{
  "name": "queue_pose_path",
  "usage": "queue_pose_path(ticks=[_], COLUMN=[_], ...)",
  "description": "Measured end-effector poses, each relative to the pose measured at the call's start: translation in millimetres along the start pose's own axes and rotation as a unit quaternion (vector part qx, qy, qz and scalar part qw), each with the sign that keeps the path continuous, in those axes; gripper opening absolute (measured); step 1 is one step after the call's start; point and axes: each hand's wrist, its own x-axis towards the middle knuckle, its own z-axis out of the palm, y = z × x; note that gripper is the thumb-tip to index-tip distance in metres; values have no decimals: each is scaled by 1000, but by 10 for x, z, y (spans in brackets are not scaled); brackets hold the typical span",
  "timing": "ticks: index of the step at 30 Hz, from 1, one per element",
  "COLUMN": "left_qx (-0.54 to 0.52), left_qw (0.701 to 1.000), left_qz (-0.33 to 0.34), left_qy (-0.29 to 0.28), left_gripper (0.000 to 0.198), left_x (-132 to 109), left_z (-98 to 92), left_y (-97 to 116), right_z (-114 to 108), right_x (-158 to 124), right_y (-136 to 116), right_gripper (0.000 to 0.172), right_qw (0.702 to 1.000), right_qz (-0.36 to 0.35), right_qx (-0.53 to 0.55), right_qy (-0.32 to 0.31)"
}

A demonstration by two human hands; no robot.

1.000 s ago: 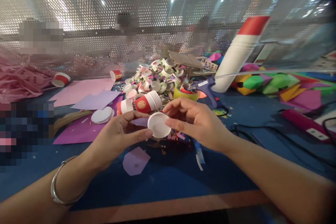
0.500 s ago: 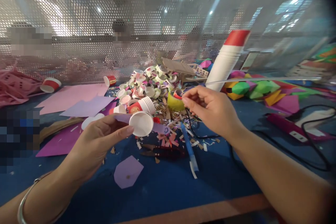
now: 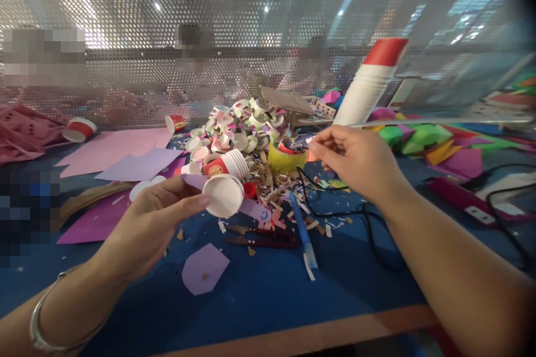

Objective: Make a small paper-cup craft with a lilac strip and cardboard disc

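Observation:
My left hand (image 3: 146, 223) grips a shallow white paper cup piece (image 3: 224, 196) between thumb and fingers, its round face turned to me. From behind it a purple paper strip (image 3: 256, 211) with a drawn smile sticks out to the right. My right hand (image 3: 355, 159) is pinched closed just right of a yellow bowl (image 3: 287, 160); a small shiny bit shows at its fingertips, too small to name. Inside the bowl are a red ring and small metal items. Below lie dark-handled thread snips (image 3: 259, 238), a blue pen (image 3: 302, 228) and a purple paper polygon (image 3: 205, 269).
Behind the hands rises a heap of cut cup pieces (image 3: 238, 128) and paper scraps. A tall cup stack (image 3: 368, 83) leans at the right, near a black cable (image 3: 335, 215) and coloured paper shapes (image 3: 425, 139). Pink sheets (image 3: 117, 148) lie left, before a perforated screen (image 3: 138, 83).
My right hand has moved right, away from the yellow bowl, uncovering more of its contents. The left hand keeps the cup piece in nearly the same place.

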Motion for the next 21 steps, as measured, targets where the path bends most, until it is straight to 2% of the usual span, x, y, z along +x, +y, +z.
queue_pose_path(ticks=[6, 12, 15, 18, 21], left_qx=[20, 32, 34, 32, 36], left_qw=[999, 999, 999, 999, 998], left_qz=[9, 33, 32, 33, 41], left_qy=[-23, -16, -17, -21, -22], left_gripper=[15, 14, 13, 12, 11], left_x=[-6, 2, 8, 10, 8], left_z=[-3, -16, -10, -4, -11], left_y=[-40, -27, -22, -22, -28], right_z=[-18, -52, -101, -143, -147], right_x=[42, 92, 117, 134, 143], right_y=[99, 213, 252, 307, 390], right_gripper=[16, 18, 19, 29, 38], right_qw=[999, 999, 996, 991, 990], right_qz=[8, 15, 34, 52, 72], right_qx=[25, -11, -72, -124, -120], right_qy=[29, 51, 38, 14, -8])
